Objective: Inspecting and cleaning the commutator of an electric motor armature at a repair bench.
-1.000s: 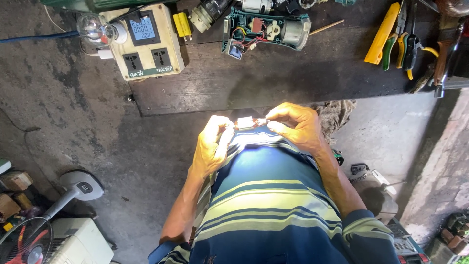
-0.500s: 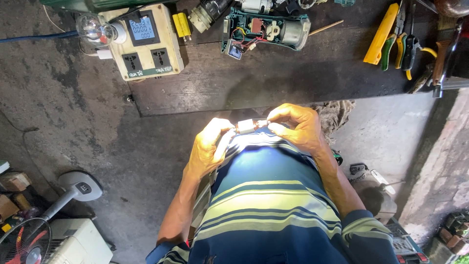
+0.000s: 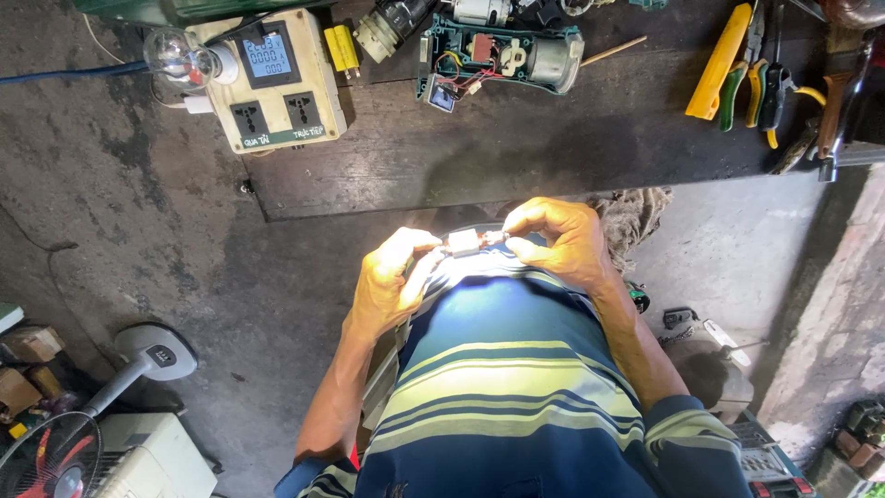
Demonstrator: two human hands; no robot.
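Both of my hands are raised close to my chest, above the striped shirt, and together they hold one small pale part between them. The left hand is closed on the part's left end, thumb and forefinger pinched against it. The right hand is closed on the right end, where a short reddish piece projects from the part toward its fingertips; I cannot tell what kind of component this is, since strong light washes out its detail. The part sits in the air just below the near edge of the dark counter, not touching it. On the counter, well apart from the hands, lies an opened power tool housing, teal in colour, with its motor and red wiring exposed. To its left stands a cream socket box with a digital meter, and a clear light bulb is fitted at the box's left side. A small yellow block lies between box and housing. At the counter's right end, a yellow-handled tool and pliers lie side by side. A fan stands on the floor at lower left.
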